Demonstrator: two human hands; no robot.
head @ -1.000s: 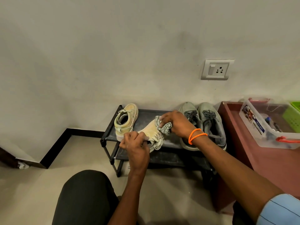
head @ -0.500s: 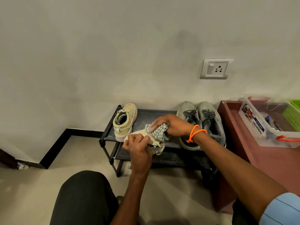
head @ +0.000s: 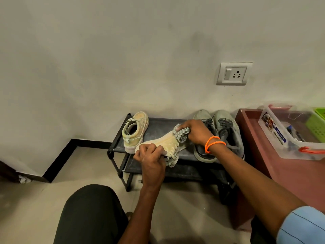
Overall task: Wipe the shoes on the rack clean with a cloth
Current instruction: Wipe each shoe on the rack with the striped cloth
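Gripping the heel end of a pale cream lace-up sneaker [head: 165, 143] with curled fingers, the left hand [head: 153, 159] holds it above the black two-tier shoe rack [head: 158, 124]. The right hand [head: 197, 132] clutches a bunched grey checked cloth [head: 181, 133] against the sneaker's toe end. A matching cream sneaker [head: 134, 131] and two grey lace-up trainers [head: 226, 132] sit on the rack's top shelf.

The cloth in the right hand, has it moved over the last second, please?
Yes. The cloth swept left toward the beige shoe on the rack, then returned right toward the grey shoes.
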